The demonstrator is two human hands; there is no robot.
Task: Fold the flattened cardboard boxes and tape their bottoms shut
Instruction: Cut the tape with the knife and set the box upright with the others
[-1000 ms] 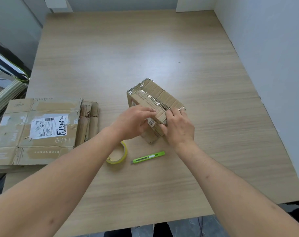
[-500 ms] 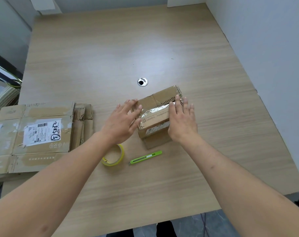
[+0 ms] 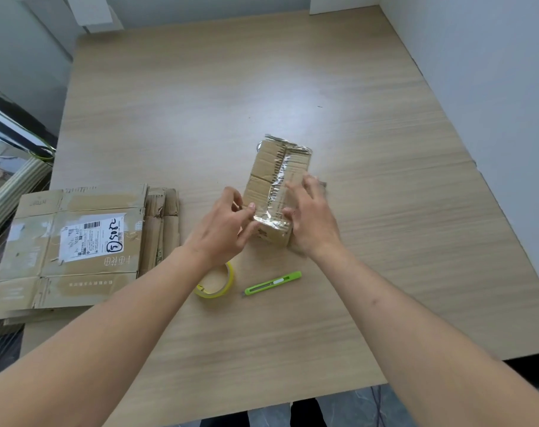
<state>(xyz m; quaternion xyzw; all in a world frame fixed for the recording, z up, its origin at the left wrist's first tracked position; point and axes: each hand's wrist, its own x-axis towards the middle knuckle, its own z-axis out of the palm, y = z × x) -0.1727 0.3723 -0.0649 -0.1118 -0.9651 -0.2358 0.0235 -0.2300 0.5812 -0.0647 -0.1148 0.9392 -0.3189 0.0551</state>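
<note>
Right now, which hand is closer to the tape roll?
Left. The left hand is at the box's near left corner, its wrist just above the tape roll. The right hand is on the box's right side, farther away, beyond the cutter.

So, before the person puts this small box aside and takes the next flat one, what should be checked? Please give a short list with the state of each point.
1. Tape strip runs along the seam of the small box: ok, shiny tape covers the middle seam.
2. Tape ends wrap over both box edges: near end ok; far end cannot tell.
3. Both hands are at the box: ok, left hand and right hand touch its near end.
4. Tape roll is within reach: ok, it lies on the table beside the left wrist.
5. Green cutter blade is retracted: cannot tell.
6. Flattened boxes are waiting: ok, stacked at the left.
</note>
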